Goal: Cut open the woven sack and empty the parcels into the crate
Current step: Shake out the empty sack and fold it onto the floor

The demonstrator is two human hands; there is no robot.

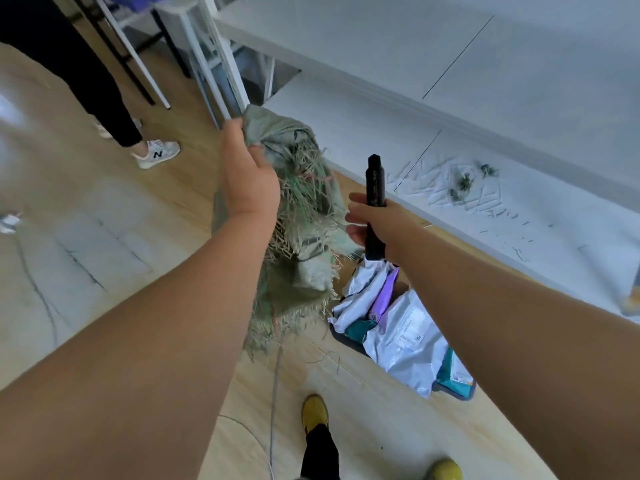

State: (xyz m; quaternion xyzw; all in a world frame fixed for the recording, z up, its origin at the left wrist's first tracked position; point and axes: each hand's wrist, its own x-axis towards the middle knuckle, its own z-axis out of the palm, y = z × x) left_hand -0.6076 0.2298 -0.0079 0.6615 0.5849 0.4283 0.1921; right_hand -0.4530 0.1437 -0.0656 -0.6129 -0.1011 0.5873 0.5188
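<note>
My left hand (pixel 247 174) grips the bunched top of a grey-green woven sack (pixel 304 216) and holds it up off the floor. The sack hangs limp, and its cut edges are frayed into loose straw-like strands. My right hand (pixel 372 221) holds a black utility knife (pixel 375 202) upright, just right of the sack. Below the sack's open end, several parcels (pixel 401 330) in white, purple and teal mailers lie in a heap on the wooden floor. No crate is visible.
A low white table (pixel 519 109) runs along the right, with bits of cut sack fibre (pixel 465 183) on its lower surface. Another person's legs and sneakers (pixel 156 154) stand at the left. White table legs (pixel 221 64) rise behind the sack. My yellow shoes (pixel 315 412) are below.
</note>
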